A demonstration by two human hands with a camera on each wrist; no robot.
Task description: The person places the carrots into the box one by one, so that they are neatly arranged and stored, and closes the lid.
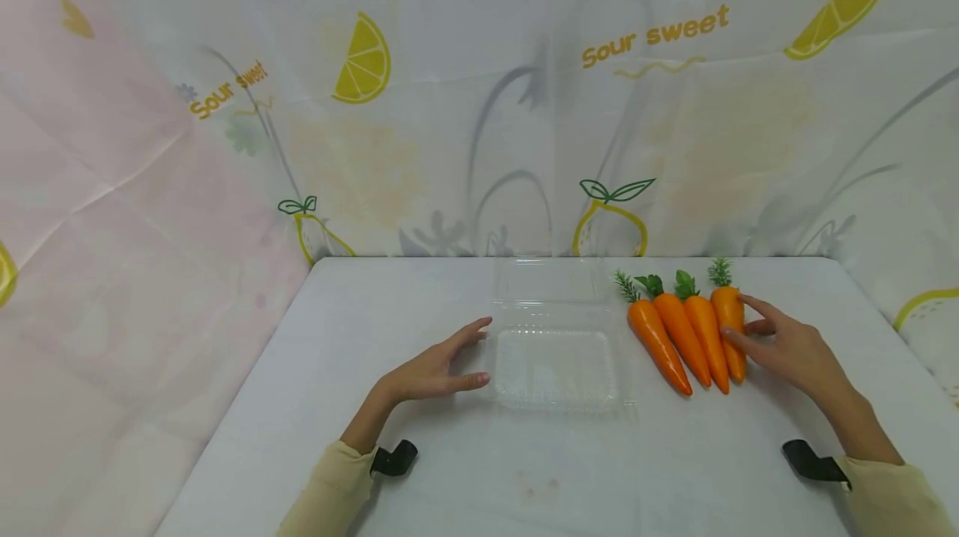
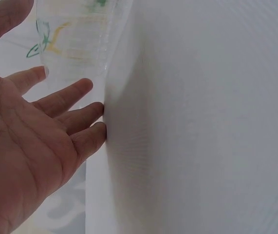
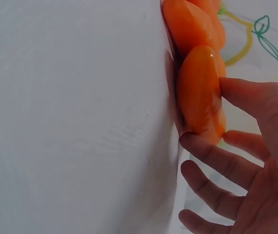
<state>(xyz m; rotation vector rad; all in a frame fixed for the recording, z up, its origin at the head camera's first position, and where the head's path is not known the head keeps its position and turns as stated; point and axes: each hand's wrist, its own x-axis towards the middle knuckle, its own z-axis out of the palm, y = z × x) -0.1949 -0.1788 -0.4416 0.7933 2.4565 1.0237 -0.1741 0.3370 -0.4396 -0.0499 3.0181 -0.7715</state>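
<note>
Four orange tapered carrots w/ green tops (image 1: 682, 339): R side of table (image 1: 419, 295)
R hand (image 1: 794, 351): grip pinching rightmost carrot (image 1: 728, 312)
L hand (image 1: 434, 370): grip spread, beside clr plastic hinged box (image 1: 556, 370)

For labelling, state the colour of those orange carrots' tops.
The leafy tops are green, clearest in the head view.

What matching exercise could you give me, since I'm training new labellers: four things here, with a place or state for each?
Column one:
1. Left grip
2. Right grip
3. Clear plastic clamshell box
4. Cloth backdrop

Column two:
A. Printed with the words "Sour sweet"
B. Open, left of the four carrots
C. At the clamshell box's left edge
D. Touching the rightmost carrot

Pairs: 1-C, 2-D, 3-B, 4-A
</note>
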